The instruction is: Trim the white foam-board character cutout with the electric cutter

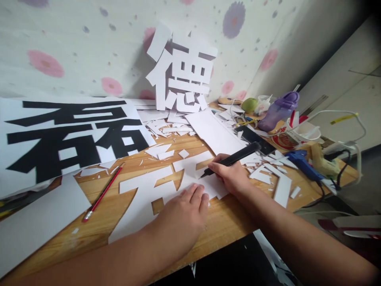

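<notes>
My left hand (187, 214) lies flat, fingers stretched out, pressing on a cut-out white board character (145, 182). In my right hand (230, 174) is a black pen-shaped craft knife (235, 155), gripped near its front end. Its tip meets or nearly meets the white board, just beyond my left fingertips; the fine point is too small to make out well. The cut-out has a square hole and lies on the wooden table (226, 218). Part of it is hidden under my hands.
A white three-dimensional character (184, 75) stands against the wall. A printed black character sheet (80, 135), a red pencil (104, 190) and white board (44, 222) lie left. Scraps (172, 129), a blue glue gun (303, 165), a paper bowl (297, 135) and a purple bottle (278, 111) crowd the back and right.
</notes>
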{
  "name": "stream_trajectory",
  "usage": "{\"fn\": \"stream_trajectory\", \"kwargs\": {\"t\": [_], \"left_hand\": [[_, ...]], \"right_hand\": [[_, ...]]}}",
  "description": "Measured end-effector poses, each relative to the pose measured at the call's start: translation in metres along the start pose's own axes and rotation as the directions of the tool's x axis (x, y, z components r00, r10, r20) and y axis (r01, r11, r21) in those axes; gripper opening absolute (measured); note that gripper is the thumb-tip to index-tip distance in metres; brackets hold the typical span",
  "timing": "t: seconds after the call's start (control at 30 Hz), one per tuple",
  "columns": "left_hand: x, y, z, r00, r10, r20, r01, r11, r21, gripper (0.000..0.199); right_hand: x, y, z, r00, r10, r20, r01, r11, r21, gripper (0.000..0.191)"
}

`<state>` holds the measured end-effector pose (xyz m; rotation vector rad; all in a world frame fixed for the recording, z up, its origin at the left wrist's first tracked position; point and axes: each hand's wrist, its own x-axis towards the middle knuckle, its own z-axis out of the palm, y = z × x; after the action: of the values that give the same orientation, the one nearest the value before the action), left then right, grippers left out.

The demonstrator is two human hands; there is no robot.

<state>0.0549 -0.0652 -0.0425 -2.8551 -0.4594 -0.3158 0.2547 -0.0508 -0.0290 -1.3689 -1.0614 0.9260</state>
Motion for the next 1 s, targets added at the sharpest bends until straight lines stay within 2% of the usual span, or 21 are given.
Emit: {"fn": "stream_trajectory", "kwargs": {"t": [0.23, 0.37, 0.5, 0.77, 0.87, 1.0], "left_hand": [[0.0022, -0.0015, -0.0045, 0.998, 0.017, 0.053, -0.016, 1.0, -0.024, 0.037], [0.0026, -0.0011, -0.0045, 0.995, 0.026, 0.093, -0.024, 0.999, -0.026, 0.037], [0.0019, -0.0003, -0.0014, 0.996, 0.02, 0.089, -0.02, 1.0, -0.003, 0.037], [0.003, -0.0003, -0.0031, 0.991, 0.025, 0.13, -0.025, 1.0, -0.006, 0.039], [0.0026, 0.0006, -0.0009, 0.994, 0.007, 0.106, -0.008, 1.0, 0.01, 0.037], [0.0027, 0.0011, -0.0006, 0.989, 0.003, 0.149, -0.001, 1.0, -0.011, 0.039]], "right_hand": [[0.0003, -0.0017, 0.0042, 0.999, 0.003, -0.053, -0.006, 0.998, -0.064, 0.023], [0.0003, -0.0009, 0.0042, 0.999, -0.009, -0.045, 0.006, 0.997, -0.072, 0.023], [-0.0001, -0.0012, 0.0038, 0.999, -0.027, -0.032, 0.023, 0.992, -0.125, 0.025], [-0.0004, -0.0062, 0.0022, 0.998, -0.055, 0.041, 0.062, 0.979, -0.194, 0.02], [0.0002, -0.0063, 0.002, 0.999, -0.042, 0.028, 0.046, 0.98, -0.196, 0.02], [0.0016, -0.0047, 0.0014, 0.999, -0.05, 0.007, 0.05, 0.98, -0.192, 0.023]]}}
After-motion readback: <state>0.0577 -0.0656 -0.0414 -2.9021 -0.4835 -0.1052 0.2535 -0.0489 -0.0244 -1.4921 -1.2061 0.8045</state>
